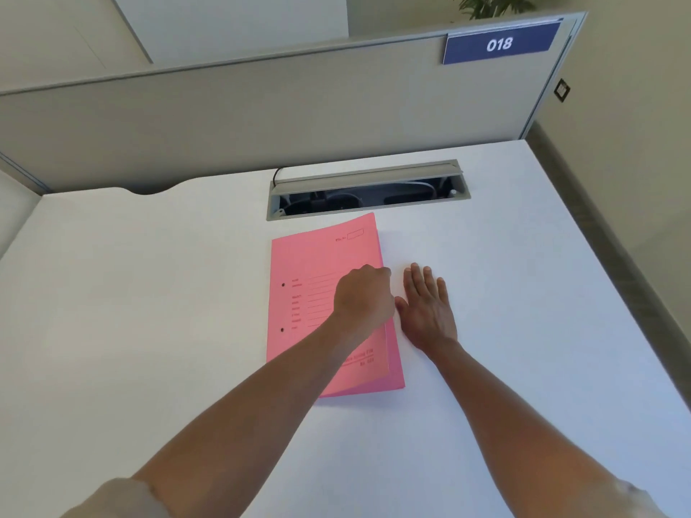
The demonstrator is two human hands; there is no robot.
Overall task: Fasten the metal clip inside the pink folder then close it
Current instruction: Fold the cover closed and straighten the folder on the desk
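The pink folder (314, 263) lies on the white desk (149, 293), its printed front cover down but slightly lifted along the right edge. Two small fastener dots show near its left spine. My left hand (364, 295) rests on the cover's right edge with the fingers curled over it. My right hand (426, 308) lies flat on the desk just right of the folder, fingers together and extended, holding nothing. The metal clip inside is hidden by the cover.
An open grey cable tray (368, 190) with cords is set into the desk just behind the folder. A grey partition (261, 106) with a blue "018" sign (499, 43) stands along the back. The desk's right edge drops to the floor.
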